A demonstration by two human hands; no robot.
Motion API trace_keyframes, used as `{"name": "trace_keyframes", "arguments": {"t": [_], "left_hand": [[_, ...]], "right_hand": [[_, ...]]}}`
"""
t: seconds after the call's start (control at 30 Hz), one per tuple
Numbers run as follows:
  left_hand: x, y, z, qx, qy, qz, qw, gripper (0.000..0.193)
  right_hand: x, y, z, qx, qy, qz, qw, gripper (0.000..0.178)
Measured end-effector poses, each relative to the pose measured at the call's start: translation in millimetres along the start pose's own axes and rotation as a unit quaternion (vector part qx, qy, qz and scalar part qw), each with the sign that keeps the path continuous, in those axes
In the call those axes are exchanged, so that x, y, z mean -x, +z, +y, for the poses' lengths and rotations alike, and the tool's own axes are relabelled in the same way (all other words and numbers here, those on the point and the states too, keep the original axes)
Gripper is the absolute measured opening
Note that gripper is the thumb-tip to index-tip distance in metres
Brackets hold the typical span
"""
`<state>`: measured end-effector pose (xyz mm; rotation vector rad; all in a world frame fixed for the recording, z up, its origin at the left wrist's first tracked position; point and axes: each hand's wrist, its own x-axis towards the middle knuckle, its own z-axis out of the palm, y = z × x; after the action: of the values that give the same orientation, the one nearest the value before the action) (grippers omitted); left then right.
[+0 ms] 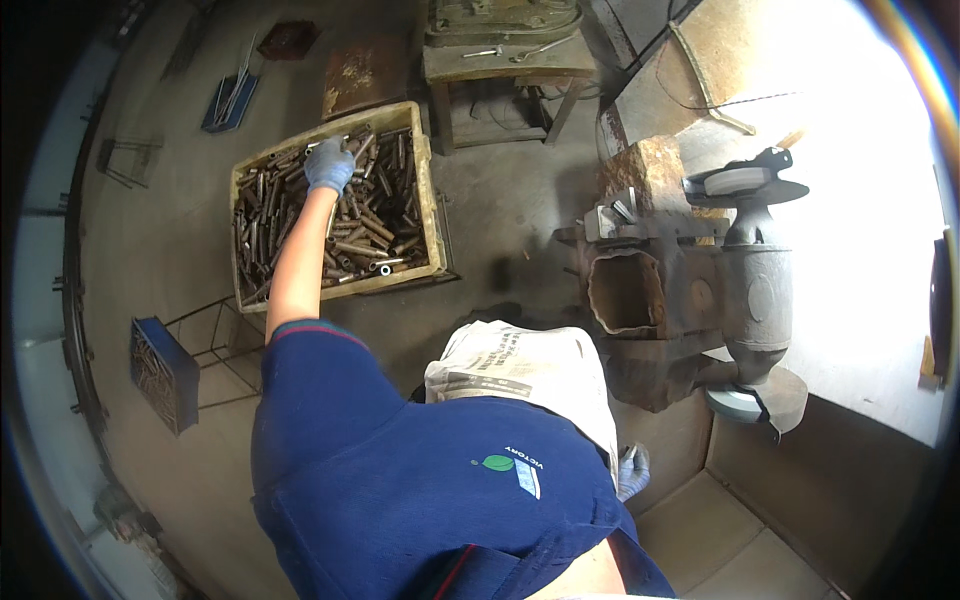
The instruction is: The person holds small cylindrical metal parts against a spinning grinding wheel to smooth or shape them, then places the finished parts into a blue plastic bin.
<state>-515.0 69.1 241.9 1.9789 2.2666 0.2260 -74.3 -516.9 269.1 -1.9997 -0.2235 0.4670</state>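
Note:
My left hand (pixel 330 166), in a blue-grey work glove, reaches into a yellowish plastic crate (pixel 436 215). The crate is heaped with short metal tubes (pixel 372 232), mostly dull brown and a few shiny. The fingers of that hand are curled on a metal tube at the far side of the heap; the hand itself hides most of that piece. Low beside my right hip is my right hand (pixel 632 474), gloved the same way. Its fingers are pressed together, and whatever they may hold is too small to make out.
A double-wheel bench grinder (pixel 762 290) stands on my right, beside a rusty metal stand (pixel 625 290). Wrenches lie on a work table (pixel 510 62) ahead. At left are a blue bin (pixel 165 375) of small metal parts and another blue tray (pixel 230 103) holding rods. A whitish apron (pixel 525 365) covers my lap.

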Motion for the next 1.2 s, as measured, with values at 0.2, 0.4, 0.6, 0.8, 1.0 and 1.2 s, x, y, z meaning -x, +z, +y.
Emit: {"name": "trace_keyframes", "arguments": {"t": [0.2,0.4,0.6,0.8,1.0,1.2], "left_hand": [[68.0,-25.3,121.2,0.475,0.214,-0.057,0.852,0.016],[219.0,-53.9,314.3,0.516,0.525,-0.234,0.636,0.020],[301.5,-41.1,370.2,0.586,0.454,-0.473,0.477,0.020],[336.0,-17.8,388.8,0.541,0.317,-0.632,0.456,0.020],[354.6,-3.1,409.0,0.517,0.274,-0.686,0.432,0.021],[361.3,14.9,430.3,0.482,0.288,-0.717,0.413,0.020]], "right_hand": [[-2.9,20.7,-46.3,0.067,-0.169,-0.004,0.983,0.014],[-32.7,79.2,-162.1,0.036,-0.352,-0.076,0.932,0.033],[-31.1,69.2,-145.8,0.028,-0.316,0.073,0.946,0.034],[-20.0,50.3,-137.6,0.039,-0.309,0.149,0.938,0.030],[-25.5,41.7,-124.5,0.038,-0.289,0.196,0.936,0.027],[-36.6,44.9,-97.9,-0.143,-0.200,0.183,0.952,0.020]]}}
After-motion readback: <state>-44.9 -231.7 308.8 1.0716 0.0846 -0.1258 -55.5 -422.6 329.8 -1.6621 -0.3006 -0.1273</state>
